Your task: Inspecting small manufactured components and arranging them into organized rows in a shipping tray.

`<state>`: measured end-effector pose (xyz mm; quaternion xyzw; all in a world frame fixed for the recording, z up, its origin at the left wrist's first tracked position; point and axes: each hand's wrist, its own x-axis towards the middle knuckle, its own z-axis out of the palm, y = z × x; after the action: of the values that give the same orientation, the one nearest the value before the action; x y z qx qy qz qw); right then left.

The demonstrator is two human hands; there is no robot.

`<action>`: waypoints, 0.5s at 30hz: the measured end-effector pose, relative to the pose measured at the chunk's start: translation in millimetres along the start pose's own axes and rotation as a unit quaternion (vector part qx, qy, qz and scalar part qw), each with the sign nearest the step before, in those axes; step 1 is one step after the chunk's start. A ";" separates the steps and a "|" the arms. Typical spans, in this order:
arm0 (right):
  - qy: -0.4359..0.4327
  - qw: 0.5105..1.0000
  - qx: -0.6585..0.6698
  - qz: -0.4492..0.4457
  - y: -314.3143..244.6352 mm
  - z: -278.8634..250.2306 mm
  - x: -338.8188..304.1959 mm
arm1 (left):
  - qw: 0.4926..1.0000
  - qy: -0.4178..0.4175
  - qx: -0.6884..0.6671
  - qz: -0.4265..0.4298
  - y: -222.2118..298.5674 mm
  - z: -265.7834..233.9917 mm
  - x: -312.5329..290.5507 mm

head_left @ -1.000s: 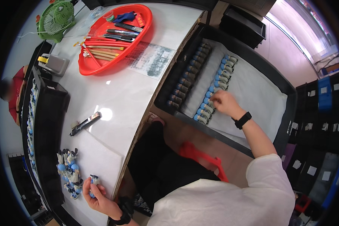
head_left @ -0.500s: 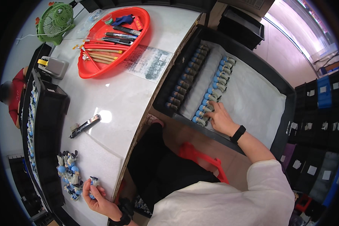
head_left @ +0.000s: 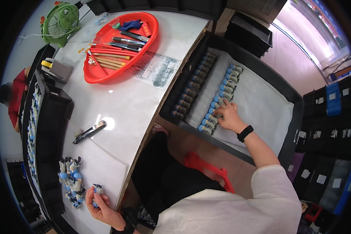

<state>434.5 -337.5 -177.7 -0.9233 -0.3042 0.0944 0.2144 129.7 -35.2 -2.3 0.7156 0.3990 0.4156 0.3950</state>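
My left hand (head_left: 101,206) is closed round a small figurine (head_left: 98,190) with a pale body, blue parts and dark feet, over the table's near edge. Beside it lies a cluster of similar figurines (head_left: 71,181). My right hand (head_left: 232,119) reaches into a lined black tray (head_left: 296,128) and touches a slanting row of blue-headed figurines (head_left: 227,84). Its fingers are apart, with fingertips against the row's lower half; they partly cover a few figurines. Left of that row, a second row of darker figurines (head_left: 193,84) lies along the tray's side.
A red plastic tray (head_left: 154,29) holds brushes and pens. A dark bar-shaped tool (head_left: 89,132) rests on the white table (head_left: 121,99). Black bins (head_left: 52,128) with figurines line the left; a green fan (head_left: 60,23) stands behind. A red stool (head_left: 210,169) is below. Someone in red (head_left: 17,93) is far left.
My right hand has shifted slightly up along the row, its fingers now on figurines a little farther from the near end. My left hand keeps its figurine in place. The view has tilted slightly.
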 end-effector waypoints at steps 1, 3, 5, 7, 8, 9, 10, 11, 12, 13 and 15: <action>-0.004 1.000 0.004 0.013 0.1 0.0 0.8 | 1.000 0.001 -0.005 -0.003 0.2 0.0 -0.2; -0.003 1.000 0.007 0.018 1.7 -1.0 3.7 | 1.000 0.000 0.002 -0.004 0.5 0.1 -0.4; -0.006 0.999 0.010 0.032 5.2 -2.5 8.3 | 1.000 -0.001 0.000 -0.007 1.0 0.0 -0.1; 0.090 0.993 0.061 0.042 11.2 -4.7 15.5 | 1.000 -0.002 0.000 -0.007 1.6 0.2 0.0; 0.091 0.993 0.060 0.042 14.4 -5.2 20.3 | 1.000 -0.002 0.001 -0.007 1.9 0.3 0.0; 0.116 0.987 0.085 0.066 17.5 -5.0 26.1 | 1.000 -0.001 0.002 -0.006 2.0 0.6 0.2; 0.141 0.980 0.111 0.090 20.2 -4.6 30.9 | 1.000 0.000 0.000 -0.006 2.0 1.0 0.1; 0.143 0.980 0.110 0.088 22.8 -4.2 34.8 | 1.000 0.004 -0.001 -0.002 1.9 1.4 -0.4; 0.146 0.979 0.107 0.096 25.2 -4.0 38.6 | 1.000 0.009 -0.002 0.002 1.8 1.8 -0.4; 0.150 0.978 0.104 0.103 27.2 -3.8 42.2 | 1.000 0.011 -0.004 0.003 1.6 2.0 -0.1; 0.120 0.983 0.087 0.109 30.3 -4.7 48.2 | 1.000 0.009 -0.009 0.000 1.7 1.8 0.0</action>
<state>490.1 -331.9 -189.3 -0.9333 -0.1649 0.0315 0.3173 131.8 -36.3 -1.4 0.7085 0.3987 0.4253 0.3978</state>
